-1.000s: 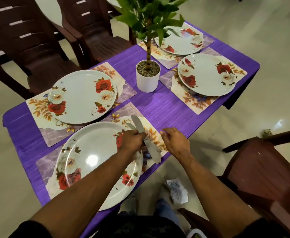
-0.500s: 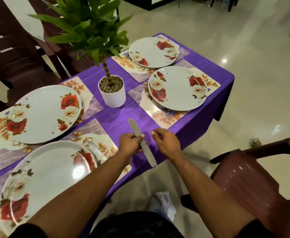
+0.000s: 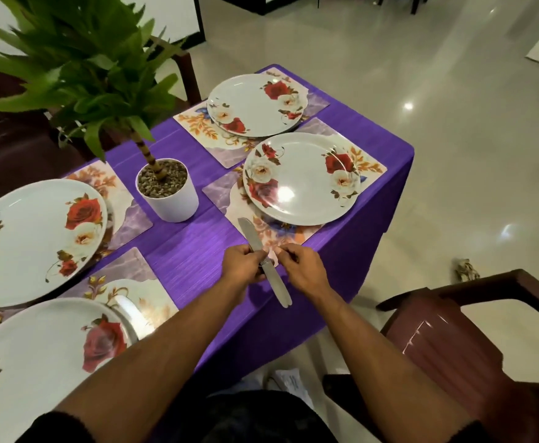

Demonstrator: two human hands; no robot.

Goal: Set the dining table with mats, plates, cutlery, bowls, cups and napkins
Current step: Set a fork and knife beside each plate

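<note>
Purple-clothed surface (image 3: 191,257): four plates sit on mats. My left grip (image 3: 242,266) has carried the knife (image 3: 263,260) rightward along the near edge, toward the right-end mat (image 3: 281,238). My right grip (image 3: 300,266) pinches something unclear.

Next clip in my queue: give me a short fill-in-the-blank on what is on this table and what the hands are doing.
1. The left hand grips a table ____ by its middle.
2. The number of floral plates showing on the purple tablecloth is ____.
3. The potted plant stands in a ____ pot.
4. Each plate, such as the near right plate, rests on a place ____.

Missing words: knife; four; white; mat
</note>
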